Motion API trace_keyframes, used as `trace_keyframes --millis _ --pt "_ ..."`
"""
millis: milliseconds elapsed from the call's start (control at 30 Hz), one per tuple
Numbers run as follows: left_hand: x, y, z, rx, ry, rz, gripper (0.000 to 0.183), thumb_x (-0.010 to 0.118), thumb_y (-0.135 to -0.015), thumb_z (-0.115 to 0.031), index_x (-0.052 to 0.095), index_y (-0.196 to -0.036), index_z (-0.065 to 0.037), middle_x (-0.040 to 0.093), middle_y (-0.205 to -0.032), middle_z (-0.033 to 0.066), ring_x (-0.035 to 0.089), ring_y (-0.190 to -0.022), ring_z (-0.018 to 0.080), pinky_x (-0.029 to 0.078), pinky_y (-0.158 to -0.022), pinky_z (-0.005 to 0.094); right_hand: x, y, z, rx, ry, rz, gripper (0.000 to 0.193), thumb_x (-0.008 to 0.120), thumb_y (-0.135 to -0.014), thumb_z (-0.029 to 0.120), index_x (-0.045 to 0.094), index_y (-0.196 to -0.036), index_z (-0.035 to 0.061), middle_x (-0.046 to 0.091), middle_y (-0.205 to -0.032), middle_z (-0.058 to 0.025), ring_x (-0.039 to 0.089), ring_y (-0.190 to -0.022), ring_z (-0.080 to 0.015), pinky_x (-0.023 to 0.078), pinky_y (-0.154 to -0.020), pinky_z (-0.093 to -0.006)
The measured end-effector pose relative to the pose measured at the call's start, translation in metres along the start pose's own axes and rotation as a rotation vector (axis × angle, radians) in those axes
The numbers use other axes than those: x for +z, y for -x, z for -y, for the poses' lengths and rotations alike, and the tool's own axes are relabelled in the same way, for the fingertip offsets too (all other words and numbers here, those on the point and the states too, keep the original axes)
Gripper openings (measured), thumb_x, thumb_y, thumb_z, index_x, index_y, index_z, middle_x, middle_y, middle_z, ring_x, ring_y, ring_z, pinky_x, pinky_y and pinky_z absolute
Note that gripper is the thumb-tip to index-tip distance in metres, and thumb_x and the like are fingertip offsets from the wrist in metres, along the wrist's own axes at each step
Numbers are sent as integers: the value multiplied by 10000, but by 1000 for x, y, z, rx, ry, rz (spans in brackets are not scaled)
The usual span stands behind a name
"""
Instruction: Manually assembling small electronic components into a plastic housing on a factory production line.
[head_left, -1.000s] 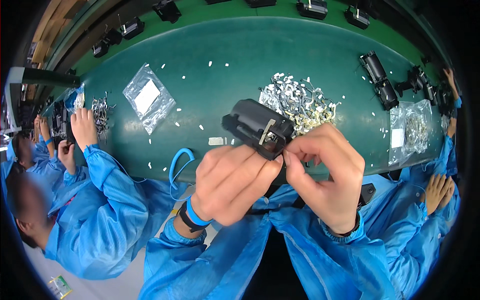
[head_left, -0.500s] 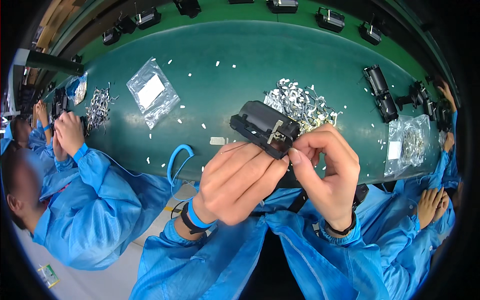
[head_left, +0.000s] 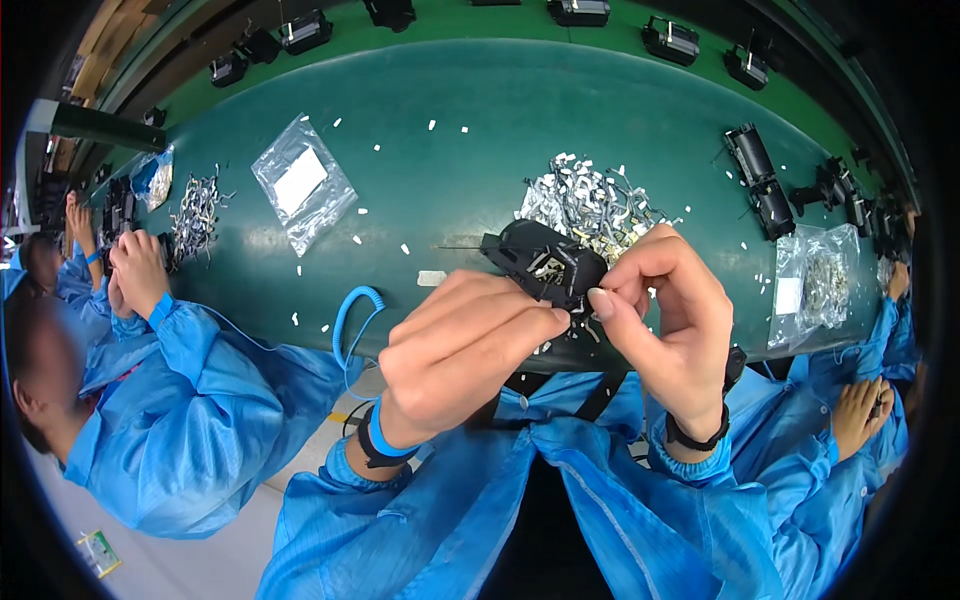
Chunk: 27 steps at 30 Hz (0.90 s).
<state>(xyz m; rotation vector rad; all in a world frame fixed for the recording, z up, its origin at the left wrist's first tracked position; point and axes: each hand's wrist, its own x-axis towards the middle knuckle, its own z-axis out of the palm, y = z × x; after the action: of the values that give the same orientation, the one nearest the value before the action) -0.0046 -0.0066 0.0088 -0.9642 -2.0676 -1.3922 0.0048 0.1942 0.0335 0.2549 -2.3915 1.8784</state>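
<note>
My left hand (head_left: 455, 355) is closed around a black plastic housing (head_left: 525, 248), held above the near side of the green table. The housing is tilted so its recessed end shows, with small pale metallic parts inside. A thin dark rod (head_left: 458, 247) sticks out to its left; I cannot tell what it belongs to. At the housing's right end, the thumb and index finger of my right hand (head_left: 675, 335) are pinched together. What they grip is too small to make out. Just behind the housing lies a heap of short cables with white connectors (head_left: 590, 195).
A clear plastic bag (head_left: 303, 185) with a white label lies left of centre. Small white scraps are scattered over the table (head_left: 400, 85). A coiled blue cord (head_left: 345, 325) hangs near my left arm. Co-workers sit on both sides. More black housings (head_left: 758, 180) and a bag of cables (head_left: 825, 280) are at right.
The housing has turned in my left hand, from showing its long rounded side to showing its recessed end. My right hand has shifted slightly right and stays pinched at the housing's end.
</note>
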Motion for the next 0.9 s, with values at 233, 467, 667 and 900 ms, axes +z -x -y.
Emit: trace_keyframes --millis 233,467,667,900 --pt "3 0 -6 -173 119 -60 190 767 -703 101 711 -884 98 708 -818 174 696 -716 274 543 -644 359 -2 -3 1 -565 405 12 312 784 -661 -57 768 -956 40 623 -825 -40 577 -719 -180 451 -588 -276" --pt "-1 0 -5 -171 150 -22 218 770 -707 116 710 -916 98 709 -840 174 709 -750 289 559 -657 371 -13 -6 -3 -542 372 85 335 820 -623 3 801 -950 71 619 -850 -37 558 -712 -173 436 -583 -290" --pt "1 -2 -7 -184 178 -40 236 767 -700 123 705 -928 107 708 -841 180 708 -753 303 555 -658 371 -14 -2 -1 -367 161 21 357 838 -617 18 803 -967 75 599 -829 -29 538 -691 -166 421 -568 -288" --pt "-2 0 -4 -216 268 -2 241 750 -705 140 712 -940 103 710 -841 180 707 -746 292 554 -656 355 -20 -8 4 -813 585 114 357 854 -599 142 798 -944 70 591 -826 -16 583 -737 -183 474 -571 -290"
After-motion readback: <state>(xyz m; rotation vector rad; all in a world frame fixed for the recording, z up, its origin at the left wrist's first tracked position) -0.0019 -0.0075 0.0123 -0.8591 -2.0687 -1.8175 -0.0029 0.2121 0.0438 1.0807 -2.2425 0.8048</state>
